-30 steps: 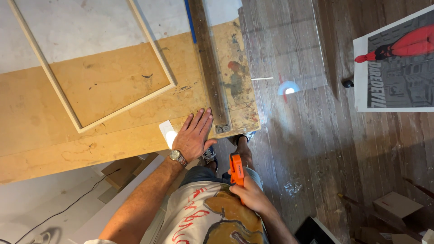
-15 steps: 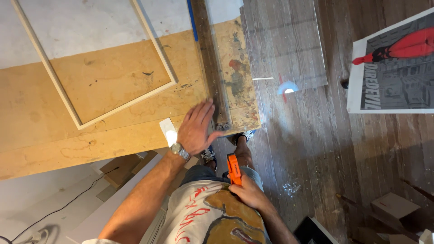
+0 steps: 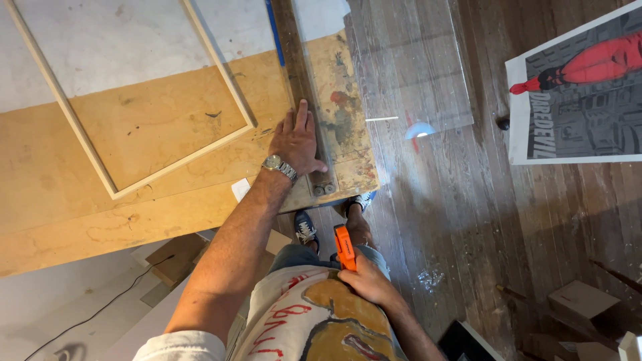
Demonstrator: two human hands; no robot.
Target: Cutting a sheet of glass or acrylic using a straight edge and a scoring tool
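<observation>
Both hands are busy: left hand (image 3: 299, 142) lies flat, fingers spread and gripping nothing, pressing down on a long metal straightedge (image 3: 299, 87) that runs along the right side of the plywood table (image 3: 100, 220). Right hand (image 3: 366, 281) sits down by the hip, closed around an orange utility knife (image 3: 344, 247) (blade end pointing up). Pale wooden frame (image 3: 134, 100) rests left of the straightedge, clear plastic sheet (image 3: 414, 73) overhangs the table edge, and a poster (image 3: 575, 87) is lying on the floor.

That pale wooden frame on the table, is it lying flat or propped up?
Flat. The wooden frame lies on the table, with the board showing through its empty middle.
</observation>
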